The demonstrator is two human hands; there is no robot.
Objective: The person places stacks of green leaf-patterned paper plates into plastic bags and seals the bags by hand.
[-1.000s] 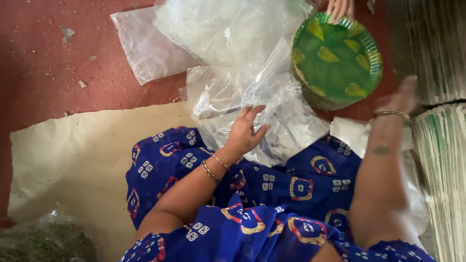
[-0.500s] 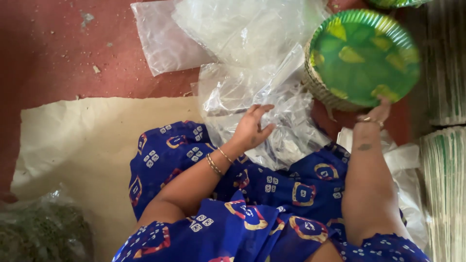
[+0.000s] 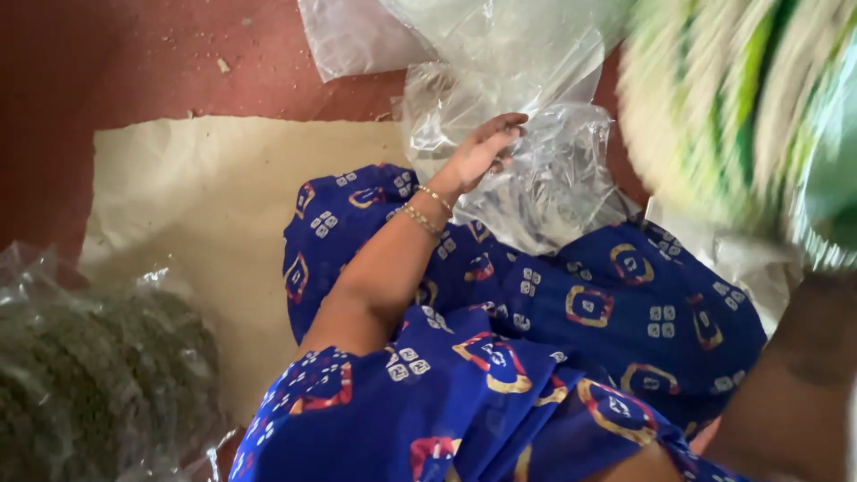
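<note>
Red floor and tan paper sheet [image 3: 205, 205] frame a seated worker whose left hand [image 3: 482, 150] now presses open-fingered on a clear plastic bag [image 3: 544, 178] while green plates [image 3: 741, 116] swing closer, right hand unseen.

Clear, glossy, crinkled plastic bags [image 3: 544, 170] lie against soft printed blue cloth [image 3: 625, 312], beside matt tan paper [image 3: 205, 196] on a rough, dull red floor [image 3: 116, 62].

Showing in view: one left hand [image 3: 478, 153] wearing two bangles [image 3: 427, 209], one blurred green plate stack [image 3: 741, 116], one bagged dark stack [image 3: 85, 384], one paper sheet [image 3: 223, 196].
</note>
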